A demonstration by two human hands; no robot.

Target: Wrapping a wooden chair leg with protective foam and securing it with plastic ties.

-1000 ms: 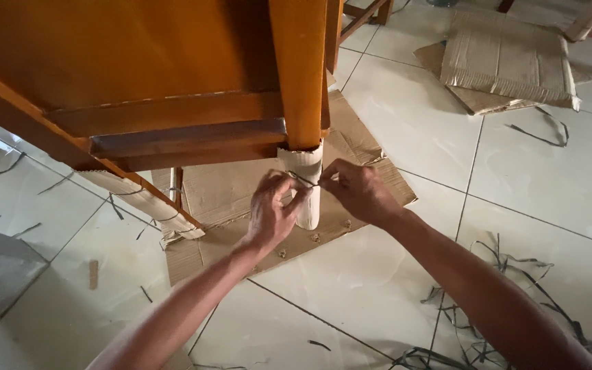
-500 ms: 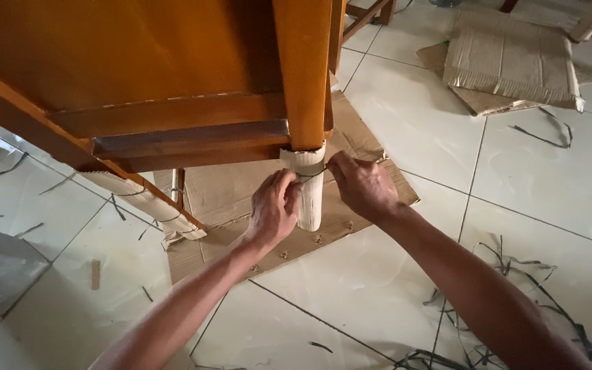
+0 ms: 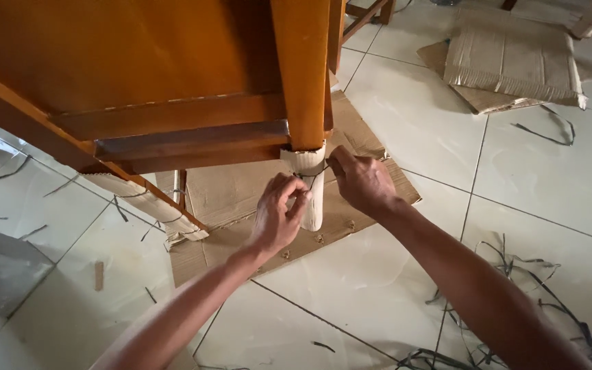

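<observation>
1. A wooden chair [image 3: 173,75] stands on a flat sheet of cardboard [image 3: 234,192] on the tiled floor [image 3: 549,185].
2. The bottom of the front chair leg [image 3: 301,75] is covered in a pale cardboard wrap [image 3: 312,185].
3. A thin dark string [image 3: 307,175] goes around the wrap near its top.
4. The left hand [image 3: 277,214] is just left of the wrap, with its fingers pinched on the string.
5. The right hand [image 3: 362,181] is just right of the wrap, and its fingers also pinch the string.
6. Another wrapped leg [image 3: 149,202] is on the left.
7. Folded cardboard [image 3: 508,58] lies far back, and loose dark strips [image 3: 515,274] lie on the floor at the right.
</observation>
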